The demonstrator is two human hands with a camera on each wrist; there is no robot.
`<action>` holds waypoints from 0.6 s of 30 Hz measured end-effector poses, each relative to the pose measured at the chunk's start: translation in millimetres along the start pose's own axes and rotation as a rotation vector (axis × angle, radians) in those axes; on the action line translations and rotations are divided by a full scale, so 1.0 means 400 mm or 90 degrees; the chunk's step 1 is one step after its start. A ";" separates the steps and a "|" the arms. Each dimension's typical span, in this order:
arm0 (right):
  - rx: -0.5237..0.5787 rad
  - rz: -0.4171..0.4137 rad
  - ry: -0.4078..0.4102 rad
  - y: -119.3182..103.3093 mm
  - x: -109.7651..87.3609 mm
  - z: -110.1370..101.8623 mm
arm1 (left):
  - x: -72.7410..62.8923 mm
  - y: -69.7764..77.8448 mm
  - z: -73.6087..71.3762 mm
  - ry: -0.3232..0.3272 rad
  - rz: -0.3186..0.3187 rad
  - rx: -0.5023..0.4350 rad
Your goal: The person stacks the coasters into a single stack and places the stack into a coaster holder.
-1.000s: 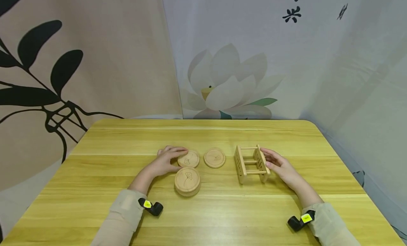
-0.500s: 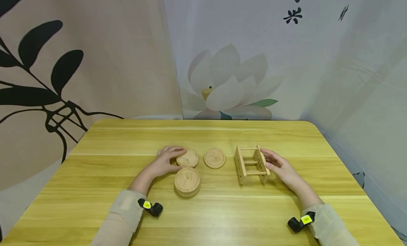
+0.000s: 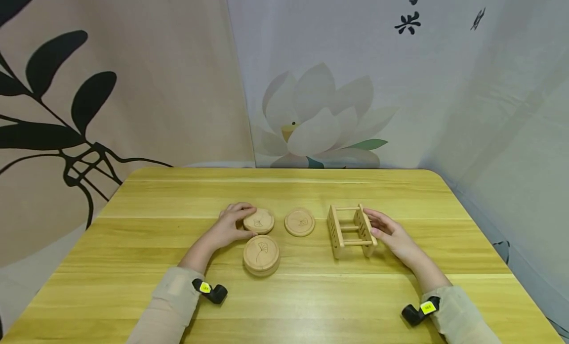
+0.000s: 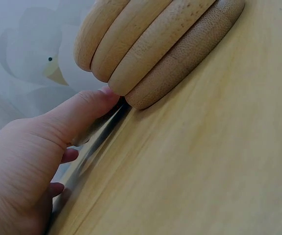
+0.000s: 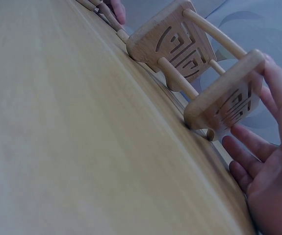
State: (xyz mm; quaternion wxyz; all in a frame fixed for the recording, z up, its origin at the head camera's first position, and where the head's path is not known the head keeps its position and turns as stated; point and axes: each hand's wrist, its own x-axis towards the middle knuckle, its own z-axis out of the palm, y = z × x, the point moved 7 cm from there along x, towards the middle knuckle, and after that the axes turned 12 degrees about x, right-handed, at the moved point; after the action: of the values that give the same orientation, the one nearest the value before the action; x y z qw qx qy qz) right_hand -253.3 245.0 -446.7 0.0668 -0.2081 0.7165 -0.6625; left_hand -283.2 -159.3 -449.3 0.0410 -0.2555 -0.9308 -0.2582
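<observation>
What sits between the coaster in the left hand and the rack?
A loose coaster does, flat on the table and touching neither; the head view shows it.

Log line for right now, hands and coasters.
left hand: holds coaster behind stack | right hand: touches rack | loose coaster: flat on table, left of rack

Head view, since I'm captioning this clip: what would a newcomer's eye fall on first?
Probably the wooden rack, right of centre, with the right hand at its side. Left of it comes the stack of round discs, with the left hand holding a single disc just beyond. Behind, the dark leaf print also stands out at far left.
</observation>
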 end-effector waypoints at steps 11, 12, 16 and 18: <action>-0.001 -0.003 0.000 0.003 -0.001 -0.002 | -0.001 -0.008 -0.001 0.021 -0.029 -0.022; -0.002 -0.003 -0.001 0.004 -0.001 -0.001 | -0.001 -0.008 -0.002 0.024 -0.032 -0.022; -0.003 -0.001 -0.001 0.004 -0.001 -0.002 | -0.002 -0.010 -0.008 0.039 -0.048 -0.026; -0.007 0.000 0.000 0.005 -0.002 -0.002 | -0.002 -0.011 -0.012 0.051 -0.052 -0.027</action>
State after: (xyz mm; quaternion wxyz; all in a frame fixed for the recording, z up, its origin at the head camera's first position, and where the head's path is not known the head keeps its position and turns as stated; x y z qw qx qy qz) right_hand -253.2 246.0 -448.5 0.0657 -0.2080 0.7200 -0.6588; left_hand -284.9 -165.2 -447.5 0.0620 -0.2074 -0.9326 -0.2889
